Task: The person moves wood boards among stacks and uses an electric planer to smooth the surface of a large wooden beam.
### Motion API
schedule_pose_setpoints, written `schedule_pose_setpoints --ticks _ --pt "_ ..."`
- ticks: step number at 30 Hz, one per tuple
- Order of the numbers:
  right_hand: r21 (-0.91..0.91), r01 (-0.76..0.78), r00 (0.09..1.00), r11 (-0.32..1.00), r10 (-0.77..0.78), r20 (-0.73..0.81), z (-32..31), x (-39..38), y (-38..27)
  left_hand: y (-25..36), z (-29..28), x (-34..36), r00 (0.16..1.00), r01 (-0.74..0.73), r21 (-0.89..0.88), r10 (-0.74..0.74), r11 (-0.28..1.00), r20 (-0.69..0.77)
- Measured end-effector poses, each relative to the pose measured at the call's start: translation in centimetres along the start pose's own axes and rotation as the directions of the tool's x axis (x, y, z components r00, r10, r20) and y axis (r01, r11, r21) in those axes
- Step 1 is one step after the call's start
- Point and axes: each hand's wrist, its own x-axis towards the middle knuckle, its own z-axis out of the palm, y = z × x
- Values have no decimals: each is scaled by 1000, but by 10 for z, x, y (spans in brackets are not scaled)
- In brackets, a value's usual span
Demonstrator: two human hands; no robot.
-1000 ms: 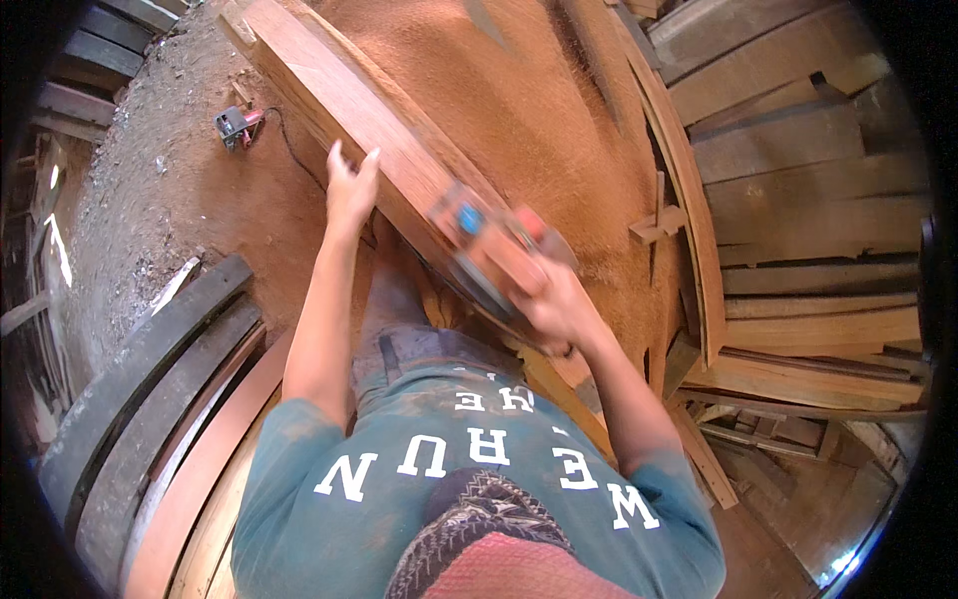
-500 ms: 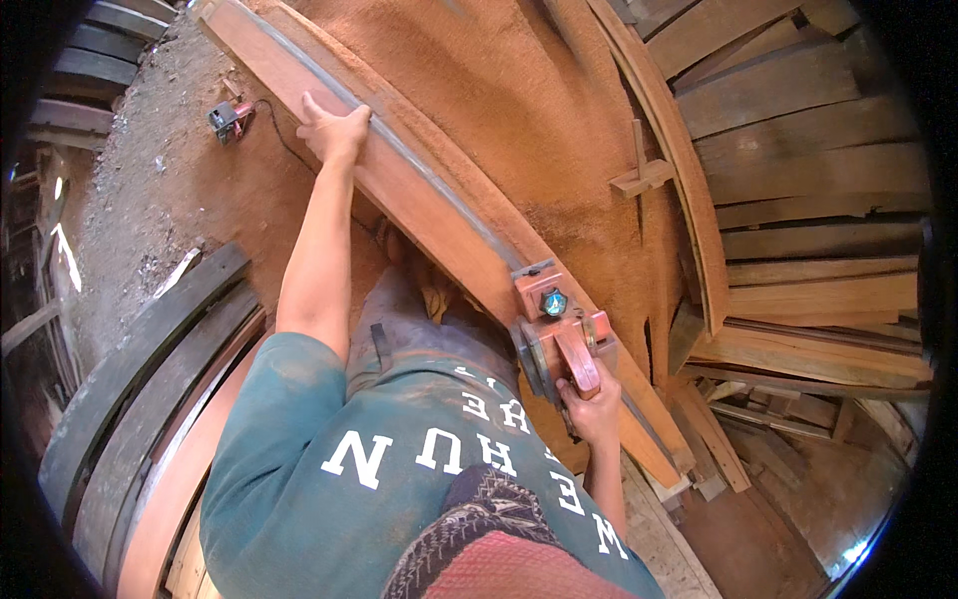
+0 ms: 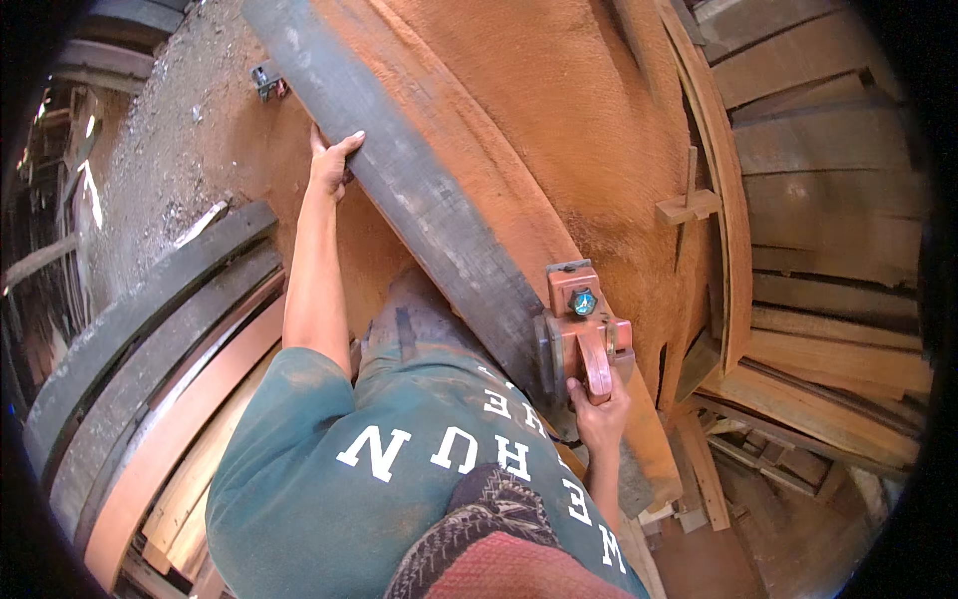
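Note:
A long plank [image 3: 399, 165] runs from the far left toward me, its broad weathered grey face up. My left hand [image 3: 334, 165] grips its left edge, thumb at the top edge and the other fingers partly hidden below. In my right hand [image 3: 599, 409] is the handle of a red electric planer [image 3: 589, 344] with a round blue-centred knob. The planer sits over the plank's near end; whether its base touches the wood I cannot tell. Beneath and to the right of the plank is a sawdust-covered wooden surface [image 3: 499, 170].
Sawdust heaps [image 3: 599, 130] spread beyond the plank. A curved board [image 3: 733, 260] and a small wooden cross-piece [image 3: 689, 207] stand at the right, before stacked planks [image 3: 828, 200]. More stacked boards [image 3: 160, 329] lie at my left. Another power tool [image 3: 267, 82] rests on the ground at far left.
The plank has turned over, from reddish wood with a grey strip to its broad grey face. My left hand has shifted to its edge. The planer stays in my right hand.

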Motion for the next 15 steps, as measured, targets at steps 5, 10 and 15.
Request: schedule_pose_setpoints --ticks 5,10,15 --pt "-160 85 996 983 -83 24 0 6 -8 -3 5 3 996 -12 15 13 1000 -87" --pt "-131 126 992 983 -125 13 0 4 -12 0 11 -3 990 13 39 -7 999 -143" --pt "-125 188 982 974 -188 15 -6 -9 -24 6 24 -8 973 12 171 28 985 -230"
